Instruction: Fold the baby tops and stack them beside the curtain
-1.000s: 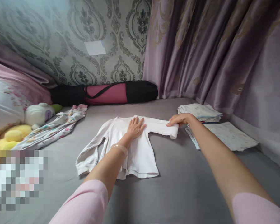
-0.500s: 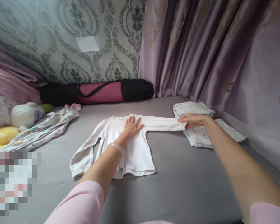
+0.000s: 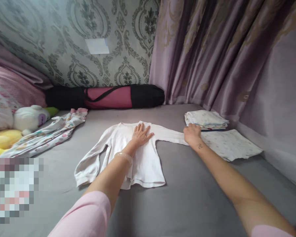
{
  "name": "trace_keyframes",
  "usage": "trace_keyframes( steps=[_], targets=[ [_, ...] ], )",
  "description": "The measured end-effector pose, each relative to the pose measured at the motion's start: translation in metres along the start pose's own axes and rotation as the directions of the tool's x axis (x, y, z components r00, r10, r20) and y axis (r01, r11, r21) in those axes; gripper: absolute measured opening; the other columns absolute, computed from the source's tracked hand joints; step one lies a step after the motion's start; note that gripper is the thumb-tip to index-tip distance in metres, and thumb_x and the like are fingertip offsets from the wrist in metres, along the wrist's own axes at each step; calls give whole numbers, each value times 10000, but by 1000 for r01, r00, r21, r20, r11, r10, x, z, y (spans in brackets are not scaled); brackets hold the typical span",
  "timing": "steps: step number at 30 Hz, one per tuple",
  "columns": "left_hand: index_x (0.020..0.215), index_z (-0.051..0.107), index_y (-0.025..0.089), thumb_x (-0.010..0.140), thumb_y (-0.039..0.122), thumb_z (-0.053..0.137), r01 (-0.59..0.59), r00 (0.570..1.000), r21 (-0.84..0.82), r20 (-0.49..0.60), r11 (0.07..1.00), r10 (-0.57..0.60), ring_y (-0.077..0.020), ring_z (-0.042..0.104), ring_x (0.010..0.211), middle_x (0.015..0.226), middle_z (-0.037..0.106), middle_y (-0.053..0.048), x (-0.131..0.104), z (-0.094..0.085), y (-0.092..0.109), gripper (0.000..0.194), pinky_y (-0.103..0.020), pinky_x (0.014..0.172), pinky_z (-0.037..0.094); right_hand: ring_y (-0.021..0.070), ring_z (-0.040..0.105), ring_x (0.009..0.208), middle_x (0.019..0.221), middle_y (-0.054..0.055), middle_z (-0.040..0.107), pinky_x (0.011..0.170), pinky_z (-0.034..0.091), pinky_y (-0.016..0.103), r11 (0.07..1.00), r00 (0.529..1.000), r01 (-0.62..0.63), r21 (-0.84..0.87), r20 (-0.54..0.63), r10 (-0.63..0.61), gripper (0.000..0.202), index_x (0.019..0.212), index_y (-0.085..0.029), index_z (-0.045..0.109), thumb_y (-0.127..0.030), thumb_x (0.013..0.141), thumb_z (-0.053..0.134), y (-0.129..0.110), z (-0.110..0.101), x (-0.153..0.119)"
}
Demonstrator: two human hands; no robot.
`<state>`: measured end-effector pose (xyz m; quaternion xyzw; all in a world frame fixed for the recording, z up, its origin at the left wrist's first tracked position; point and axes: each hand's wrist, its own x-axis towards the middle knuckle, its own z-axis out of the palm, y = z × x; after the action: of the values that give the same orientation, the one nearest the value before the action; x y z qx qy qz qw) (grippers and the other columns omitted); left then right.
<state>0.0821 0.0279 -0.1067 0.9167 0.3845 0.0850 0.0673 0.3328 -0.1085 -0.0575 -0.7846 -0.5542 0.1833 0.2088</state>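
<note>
A white long-sleeved shirt (image 3: 145,164) is spread on the grey bed sheet (image 3: 197,191). My left hand (image 3: 141,135) lies flat on its upper chest near the collar, fingers spread. At the end of the sleeve on the right, my right hand (image 3: 192,135) is closed around the cuff, which it mostly hides. That sleeve slants slightly down from the shoulder. The other sleeve bends down towards the lower left, its cuff resting on the sheet.
Folded patterned clothes (image 3: 207,119) and a flat pale cloth (image 3: 233,144) lie at the right. Patterned trousers (image 3: 64,128) and plush toys (image 3: 31,118) are at the left. A black and pink long bag (image 3: 108,97) lies along the wall.
My right hand has moved a little left and down, turned knuckles up, and the sleeve's end has come with it. My left hand has stayed on the shirt.
</note>
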Motion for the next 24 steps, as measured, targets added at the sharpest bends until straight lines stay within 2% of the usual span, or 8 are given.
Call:
trace_keyframes(
  steps=[1, 3, 6, 9, 11, 15, 18, 24],
  targets=[
    [1484, 389, 264, 938, 639, 328, -2, 1000, 3, -7, 1000, 2, -385, 232, 1449, 1570, 307, -149, 0, 1, 0, 665, -508, 1147, 200, 436, 431, 1279, 1150, 244, 634, 1061, 266, 624, 997, 998, 17, -72, -56, -21, 358, 1150, -129, 661, -352, 894, 549, -14, 9, 0],
    [1481, 397, 259, 938, 636, 330, -4, 1000, 7, -19, 1000, 4, -388, 234, 1447, 1568, 308, -156, 1, 3, -1, 664, -508, 1147, 202, 388, 402, 1329, 1270, 223, 597, 1117, 230, 570, 965, 990, 125, -229, -36, -136, 396, 1242, -125, 618, -319, 938, 455, -47, 32, 2],
    [1493, 379, 264, 954, 579, 338, 0, 1000, 10, -13, 1000, 0, -371, 230, 1453, 1574, 306, -135, 1, 7, -4, 626, -508, 1151, 203, 258, 270, 1441, 1517, 126, 409, 1187, 161, 413, 941, 970, 239, -240, 9, -244, 481, 1414, -141, 468, -275, 968, 345, -93, 71, 8],
    [1510, 350, 268, 963, 451, 371, -9, 1000, 23, 4, 1000, 9, -346, 224, 1462, 1580, 304, -111, 2, 9, -7, 577, -492, 1160, 199, 262, 200, 1470, 1580, 169, 276, 1191, 142, 421, 949, 976, 218, -226, 24, -219, 580, 1487, -49, 336, -354, 999, 262, -113, 100, 15],
    [1511, 350, 268, 960, 425, 383, -10, 1000, 26, 8, 1000, 9, -349, 222, 1463, 1584, 294, -114, 2, 9, -8, 574, -488, 1162, 197, 279, 168, 1478, 1593, 176, 234, 1187, 112, 495, 966, 989, 146, -213, 41, -140, 627, 1514, -50, 279, -416, 1007, 217, -113, 108, 17],
    [1505, 363, 271, 957, 545, 362, 9, 1000, 11, 10, 1000, -9, -364, 228, 1456, 1585, 286, -124, 2, 8, -6, 612, -498, 1157, 202, 297, 77, 1492, 1622, 134, 136, 1148, 28, 628, 972, 998, 22, -235, 56, -10, 660, 1546, -119, 221, -490, 1003, 166, -100, 103, 11],
    [1495, 374, 282, 947, 619, 331, 4, 1000, 26, -13, 1000, -4, -350, 235, 1455, 1580, 302, -115, 1, 5, -4, 645, -482, 1157, 207, 326, 39, 1489, 1629, 133, 101, 1128, 17, 662, 960, 995, -72, -271, 43, 87, 703, 1549, -131, 220, -548, 990, 137, -93, 93, 1],
    [1491, 379, 282, 946, 648, 283, 4, 1000, 52, -9, 999, -3, -347, 242, 1454, 1578, 301, -120, 0, 3, -3, 663, -462, 1158, 204, 385, -14, 1478, 1638, 118, 62, 1097, 16, 703, 925, 968, -233, -301, 25, 251, 681, 1565, -235, 184, -576, 976, 149, -76, 77, -15]
  ],
)
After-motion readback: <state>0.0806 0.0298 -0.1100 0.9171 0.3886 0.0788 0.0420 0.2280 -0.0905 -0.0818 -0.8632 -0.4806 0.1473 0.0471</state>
